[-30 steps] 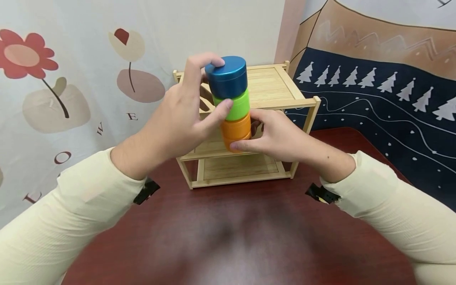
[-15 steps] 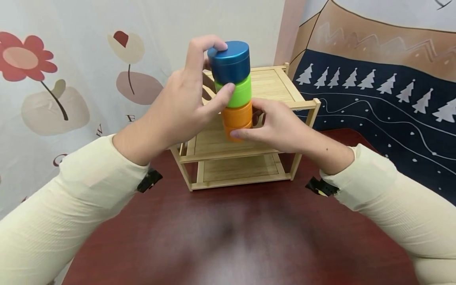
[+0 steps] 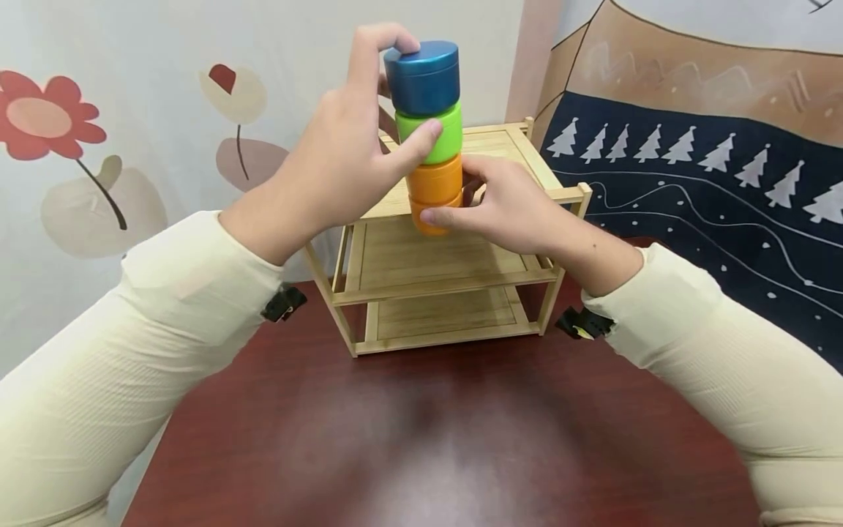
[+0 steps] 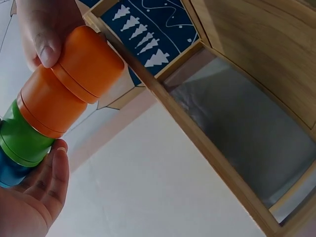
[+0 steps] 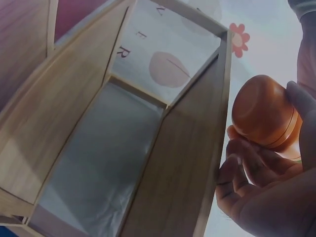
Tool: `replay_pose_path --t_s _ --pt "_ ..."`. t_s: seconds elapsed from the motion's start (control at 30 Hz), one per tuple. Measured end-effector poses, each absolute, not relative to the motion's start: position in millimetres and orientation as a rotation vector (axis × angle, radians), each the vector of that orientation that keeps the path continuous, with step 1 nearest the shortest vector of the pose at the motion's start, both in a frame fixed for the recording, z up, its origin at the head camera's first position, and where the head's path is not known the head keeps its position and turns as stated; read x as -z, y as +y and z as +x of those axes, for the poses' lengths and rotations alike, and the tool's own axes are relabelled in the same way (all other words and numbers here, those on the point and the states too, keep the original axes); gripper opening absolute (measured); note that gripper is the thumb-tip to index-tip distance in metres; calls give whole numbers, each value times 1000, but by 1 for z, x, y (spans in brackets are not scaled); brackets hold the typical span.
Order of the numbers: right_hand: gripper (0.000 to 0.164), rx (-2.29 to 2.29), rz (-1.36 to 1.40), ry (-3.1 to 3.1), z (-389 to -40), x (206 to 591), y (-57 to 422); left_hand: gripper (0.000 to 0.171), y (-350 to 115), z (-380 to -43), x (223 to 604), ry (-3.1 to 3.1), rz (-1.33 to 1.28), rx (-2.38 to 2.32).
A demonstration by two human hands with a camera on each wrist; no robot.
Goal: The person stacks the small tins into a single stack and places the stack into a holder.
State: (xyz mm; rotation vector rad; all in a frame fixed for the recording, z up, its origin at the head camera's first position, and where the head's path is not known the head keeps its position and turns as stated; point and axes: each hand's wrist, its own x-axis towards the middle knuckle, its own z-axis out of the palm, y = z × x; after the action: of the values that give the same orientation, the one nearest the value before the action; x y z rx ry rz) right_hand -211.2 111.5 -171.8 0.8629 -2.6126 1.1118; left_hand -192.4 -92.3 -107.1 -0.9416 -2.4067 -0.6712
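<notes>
In the head view I hold an upright stack of short round canisters in front of the shelf rack. A shiny blue canister (image 3: 423,79) tops a lime green canister (image 3: 444,132), with an upper orange canister (image 3: 435,181) and a lower orange canister (image 3: 431,218) beneath. My left hand (image 3: 339,146) grips the upper part, index fingertip on the blue top and thumb across the green one. From the right, my right hand (image 3: 510,201) grips the orange ones, its thumb over the bottom canister. The left wrist view shows the lower orange canister (image 4: 91,59) at the stack's free end.
Behind the stack stands a light wooden rack (image 3: 448,279) with three tiers, its top edge partly hidden by my hands. It rests on a dark red table (image 3: 421,410). A flower-printed curtain (image 3: 158,132) and a dark tree-patterned cloth (image 3: 678,190) hang behind.
Both hands have raised the stack in the head view, bringing its bottom from in front of the middle shelf's front edge to just below the top tier's front edge. The grips look unchanged.
</notes>
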Motion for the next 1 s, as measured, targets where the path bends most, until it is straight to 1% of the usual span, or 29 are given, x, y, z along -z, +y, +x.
replay_pose_path --t_s 0.57,0.8,1.0 --pt "49 -1086 814 -2656 -235 166 108 61 -90 -213 101 -2467 -899 702" --pt "53 -1053 772 -2676 -248 161 107 61 -89 -225 96 -2500 -868 732" --pt "53 -1058 760 -2680 -256 165 104 63 -92 -235 100 -2536 -843 792"
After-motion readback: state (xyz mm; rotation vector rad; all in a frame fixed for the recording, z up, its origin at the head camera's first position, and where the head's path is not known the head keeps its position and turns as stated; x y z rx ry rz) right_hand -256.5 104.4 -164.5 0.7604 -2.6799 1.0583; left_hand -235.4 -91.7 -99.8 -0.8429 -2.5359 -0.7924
